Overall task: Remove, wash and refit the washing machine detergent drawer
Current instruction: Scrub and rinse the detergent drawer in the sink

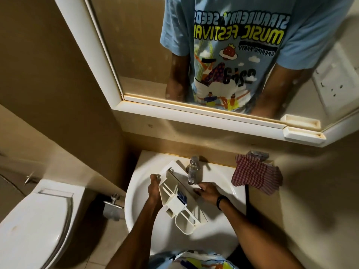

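Head-camera view, looking down at a small bathroom washbasin. A white plastic detergent drawer is held over the bowl of the basin. It lies on a slant, with its front panel up near the tap and its rounded back end pointing toward the person. Its open compartments face up, and a small blue part sits near the middle. The left hand grips the drawer's left side, fingers curled round the edge near the front panel. The right hand, with a dark band at the wrist, holds the opposite long edge just below the spout. Whether water is running from the tap cannot be told. A red-and-white checked cloth is draped over the basin's back right corner. To the left are a white toilet with its lid down and a metal wall fitting. Above the basin, a white-framed mirror reflects the person's blue printed T-shirt and forearms. The drawer is clearly out of the machine and at the sink, so the task looks to be at the washing stage. Rinsing, probably drying with the cloth, and refitting the drawer remain.
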